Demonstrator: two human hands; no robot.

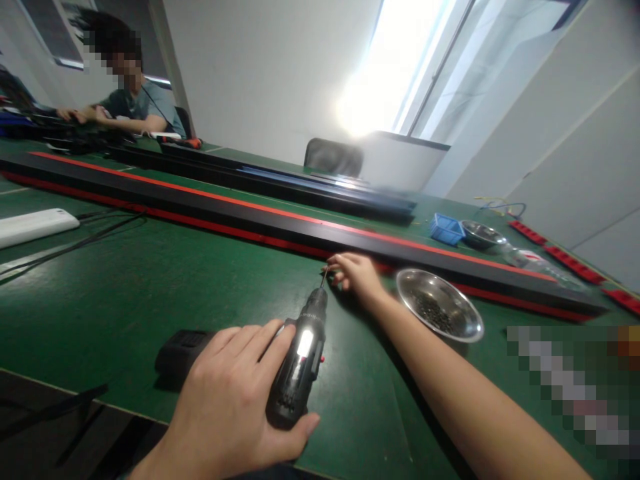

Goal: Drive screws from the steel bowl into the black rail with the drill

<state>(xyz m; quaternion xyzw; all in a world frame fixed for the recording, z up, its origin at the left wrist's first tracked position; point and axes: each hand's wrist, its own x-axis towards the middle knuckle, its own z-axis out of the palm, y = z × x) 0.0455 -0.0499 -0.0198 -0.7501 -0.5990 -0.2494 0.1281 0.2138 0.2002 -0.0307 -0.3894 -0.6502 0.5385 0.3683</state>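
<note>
My left hand (240,393) is wrapped round a black cordless drill (303,353), which lies on its side low over the green table. The drill's bit points away from me, toward the near side of a long black bar with red edges (280,223). At the bit's tip, the fingers of my right hand (353,273) are pinched together by the bar's near red edge. Whatever is between those fingers is too small to make out. Beside my right forearm stands a shiny metal bowl (463,317) with many small dark pieces, like screws, in it.
Behind the bar lie more dark bars (320,190). A blue basket (447,229) and a second metal bowl (483,233) stand at the back right. A white device (37,227) with black cables lies left. Another person (145,110) sits at the far left.
</note>
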